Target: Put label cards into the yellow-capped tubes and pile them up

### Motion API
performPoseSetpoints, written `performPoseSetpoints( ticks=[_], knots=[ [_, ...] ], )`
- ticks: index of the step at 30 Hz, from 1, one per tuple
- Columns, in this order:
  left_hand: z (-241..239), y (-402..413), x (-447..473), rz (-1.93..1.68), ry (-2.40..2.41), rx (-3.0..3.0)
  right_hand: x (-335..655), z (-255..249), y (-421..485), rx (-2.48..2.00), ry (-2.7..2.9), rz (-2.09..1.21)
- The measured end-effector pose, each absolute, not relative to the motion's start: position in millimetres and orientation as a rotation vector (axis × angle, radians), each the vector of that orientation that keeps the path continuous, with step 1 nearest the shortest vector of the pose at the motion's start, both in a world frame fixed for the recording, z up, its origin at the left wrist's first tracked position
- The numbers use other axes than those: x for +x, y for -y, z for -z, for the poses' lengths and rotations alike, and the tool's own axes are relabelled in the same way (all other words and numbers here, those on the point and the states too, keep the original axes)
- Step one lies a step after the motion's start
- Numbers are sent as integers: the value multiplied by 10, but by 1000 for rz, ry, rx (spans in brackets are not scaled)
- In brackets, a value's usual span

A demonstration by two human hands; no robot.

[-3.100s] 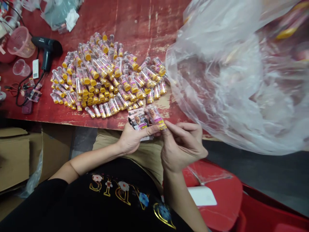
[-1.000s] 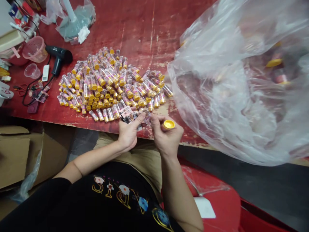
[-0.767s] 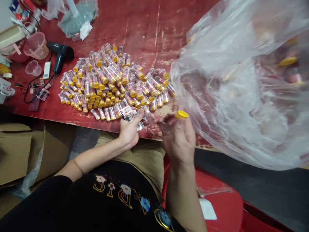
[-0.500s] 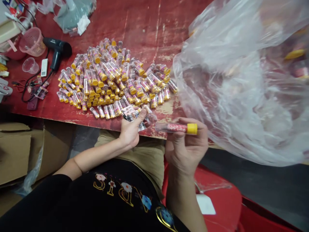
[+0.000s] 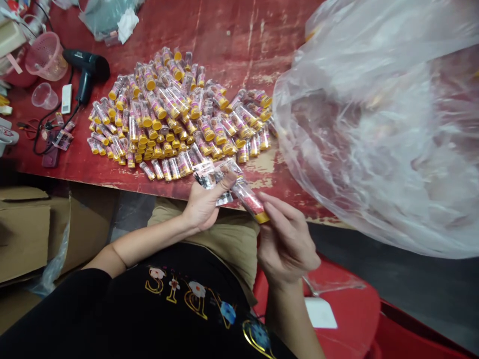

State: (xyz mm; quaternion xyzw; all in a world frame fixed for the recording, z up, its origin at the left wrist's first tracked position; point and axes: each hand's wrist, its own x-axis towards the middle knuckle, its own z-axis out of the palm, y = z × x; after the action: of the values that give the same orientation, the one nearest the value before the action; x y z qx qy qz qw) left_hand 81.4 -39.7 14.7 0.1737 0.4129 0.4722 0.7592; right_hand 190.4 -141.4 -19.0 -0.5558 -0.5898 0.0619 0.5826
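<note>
My right hand is closed round the capped end of a clear tube with a yellow cap and red contents, its open end slanting up to the left. My left hand is closed on a small stack of printed label sleeves at the table's front edge, thumb pressed on top. The tube's far end touches those sleeves. Just beyond lies a big pile of finished yellow-capped tubes on the red table.
A large clear plastic bag bulges over the table's right side. At the far left are a black heat gun, a pink basket, a clear cup and cables. Cardboard boxes stand below left; a red chair is under me.
My right hand turned the tube from lying level with its cap to the right, to slanting with the cap down by my fingers and the other end at the sleeves. My left hand stayed put.
</note>
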Motion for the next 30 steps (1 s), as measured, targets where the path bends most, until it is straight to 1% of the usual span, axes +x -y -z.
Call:
performPoseSetpoints(
  ticks=[6,10,19,30],
  knots=[
    [-195,436,817,-1040,-889,461,1893,119,1432,-1410,1436,-43],
    [-226,497,828,-955,-928,458,1770,162,1380,-1405,1458,0],
    [-261,600,851,-857,-961,436,1661,164,1228,-1411,1033,16],
    [-216,603,880,-861,-961,447,1688,211,1151,-1419,893,-20]
  ],
)
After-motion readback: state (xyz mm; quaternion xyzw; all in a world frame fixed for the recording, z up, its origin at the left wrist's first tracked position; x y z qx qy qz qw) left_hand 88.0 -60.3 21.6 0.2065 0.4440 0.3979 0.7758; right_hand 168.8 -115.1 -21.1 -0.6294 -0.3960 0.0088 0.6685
